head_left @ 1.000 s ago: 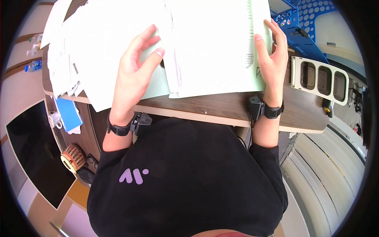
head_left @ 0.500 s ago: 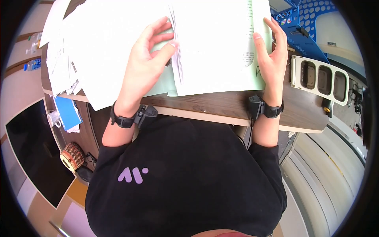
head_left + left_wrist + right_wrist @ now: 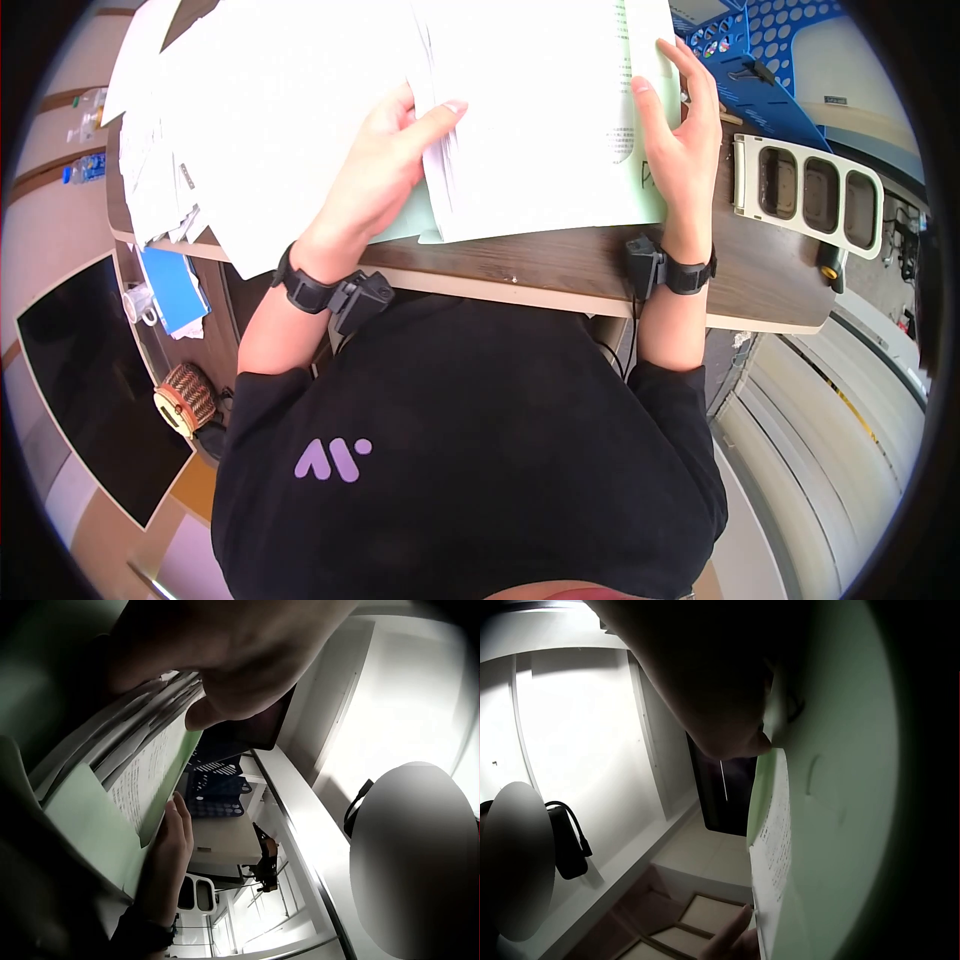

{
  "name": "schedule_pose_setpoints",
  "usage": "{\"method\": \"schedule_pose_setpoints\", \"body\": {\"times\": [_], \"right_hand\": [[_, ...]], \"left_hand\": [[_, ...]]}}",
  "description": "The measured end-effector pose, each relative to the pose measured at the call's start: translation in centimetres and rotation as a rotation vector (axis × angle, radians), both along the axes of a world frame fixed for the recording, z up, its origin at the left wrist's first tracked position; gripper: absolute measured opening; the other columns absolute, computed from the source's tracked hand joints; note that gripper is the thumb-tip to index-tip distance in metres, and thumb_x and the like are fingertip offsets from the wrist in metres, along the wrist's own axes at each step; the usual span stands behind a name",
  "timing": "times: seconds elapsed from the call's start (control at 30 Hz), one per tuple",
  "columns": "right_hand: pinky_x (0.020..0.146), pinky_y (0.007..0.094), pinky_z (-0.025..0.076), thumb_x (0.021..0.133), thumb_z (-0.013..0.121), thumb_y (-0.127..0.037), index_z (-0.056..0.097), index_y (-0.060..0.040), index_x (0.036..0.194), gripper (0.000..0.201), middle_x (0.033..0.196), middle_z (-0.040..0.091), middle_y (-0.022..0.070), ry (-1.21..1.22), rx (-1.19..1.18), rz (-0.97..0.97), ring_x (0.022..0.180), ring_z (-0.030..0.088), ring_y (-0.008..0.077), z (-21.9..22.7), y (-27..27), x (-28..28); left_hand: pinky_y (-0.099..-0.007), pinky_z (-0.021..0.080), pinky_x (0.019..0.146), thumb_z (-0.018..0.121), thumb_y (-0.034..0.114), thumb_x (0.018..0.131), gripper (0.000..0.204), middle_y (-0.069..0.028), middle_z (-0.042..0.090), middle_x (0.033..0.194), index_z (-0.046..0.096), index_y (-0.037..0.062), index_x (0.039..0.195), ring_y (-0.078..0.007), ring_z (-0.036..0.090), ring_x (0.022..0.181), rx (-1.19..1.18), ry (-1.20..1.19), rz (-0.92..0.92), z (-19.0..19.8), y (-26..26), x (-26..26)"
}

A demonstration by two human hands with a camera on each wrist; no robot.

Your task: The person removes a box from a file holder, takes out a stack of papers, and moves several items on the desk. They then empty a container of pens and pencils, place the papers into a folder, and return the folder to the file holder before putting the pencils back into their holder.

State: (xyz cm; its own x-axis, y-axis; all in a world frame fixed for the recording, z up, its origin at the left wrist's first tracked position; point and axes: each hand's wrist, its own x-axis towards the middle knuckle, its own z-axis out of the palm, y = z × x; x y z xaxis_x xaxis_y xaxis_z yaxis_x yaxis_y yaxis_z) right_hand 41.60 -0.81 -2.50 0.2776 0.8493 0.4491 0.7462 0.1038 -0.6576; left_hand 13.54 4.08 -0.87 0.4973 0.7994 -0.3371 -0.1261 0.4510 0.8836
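Observation:
A pale green folder with a stack of printed papers inside stands tilted at the desk's near edge. My left hand grips the left side of the stack, thumb over the front and fingers largely hidden behind. Layered sheet edges show below that hand in the left wrist view, beside the folder's green pocket. At the folder's right edge, my right hand holds on with its thumb in front and fingers along the outer side. The folder's green cover fills much of the right wrist view.
Overexposed white papers spread over the left of the wooden desk. To the right stand a beige three-compartment organizer and a blue perforated file holder. A white cup and woven bag are at lower left.
My left hand first moved right to the stack's left edge, fingers spread; now its thumb lies over the front sheets. My right hand has kept its hold while shifting slightly left with the folder.

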Motion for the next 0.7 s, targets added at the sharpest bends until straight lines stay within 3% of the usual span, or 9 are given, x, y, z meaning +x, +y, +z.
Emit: {"method": "schedule_pose_setpoints", "body": {"times": [0.17, 0.37, 0.47, 0.57, 0.7], "right_hand": [[0.11, 0.0426, 0.04, 0.09, 0.07, -0.023, 0.06, -0.0057, 0.131, 0.046, 0.14, 0.053, 0.0192, -0.014, 0.001, 0.008, 0.132, 0.05, 0.0339, 0.2, -0.1, -0.1], [0.111, 0.0431, 0.04, 0.09, 0.069, -0.023, 0.06, -0.0056, 0.131, 0.045, 0.139, 0.053, 0.0195, -0.04, -0.007, -0.009, 0.133, 0.049, 0.0341, 0.2, -0.1, -0.1], [0.111, 0.0432, 0.039, 0.09, 0.069, -0.023, 0.06, -0.0056, 0.131, 0.045, 0.139, 0.053, 0.0197, -0.015, -0.02, -0.006, 0.133, 0.049, 0.0342, 0.2, 0.0, -0.1], [0.111, 0.0435, 0.039, 0.09, 0.069, -0.023, 0.06, -0.0055, 0.131, 0.045, 0.139, 0.053, 0.02, -0.017, -0.018, -0.001, 0.133, 0.049, 0.0346, 0.1, 0.0, -0.1], [0.11, 0.044, 0.04, 0.09, 0.069, -0.022, 0.059, -0.005, 0.13, 0.045, 0.139, 0.052, 0.0205, -0.047, -0.018, -0.005, 0.133, 0.049, 0.0352, 0.1, 0.1, -0.4]], "left_hand": [[-0.0326, 0.043, 0.104, 0.061, 0.013, 0.098, 0.041, -0.0108, 0.059, 0.127, 0.048, -0.0043, 0.133, -0.0158, 0.055, 0.118, 0.23, 0.04, 0.139, -2.1, -0.6, 3.5], [-0.0333, 0.044, 0.102, 0.061, 0.011, 0.097, 0.046, -0.0122, 0.058, 0.128, 0.045, -0.0061, 0.137, -0.0171, 0.055, 0.117, 0.107, -0.138, 0.017, -2.2, 0.2, 3.0], [-0.033, 0.045, 0.102, 0.061, 0.011, 0.097, 0.047, -0.0124, 0.058, 0.129, 0.044, -0.007, 0.137, -0.0169, 0.056, 0.117, 0.079, 0.01, -0.043, -1.6, 0.4, 1.3], [-0.0317, 0.045, 0.101, 0.061, 0.012, 0.097, 0.05, -0.0118, 0.059, 0.128, 0.041, -0.0071, 0.139, -0.0158, 0.057, 0.116, -0.063, 0.009, 0.043, 0.1, -0.3, 0.8], [-0.0326, 0.042, 0.105, 0.062, 0.012, 0.097, 0.053, -0.0127, 0.056, 0.132, 0.039, -0.0066, 0.141, -0.0167, 0.053, 0.12, 0.099, -0.124, 0.148, -1.7, -1.0, 2.9]]}}
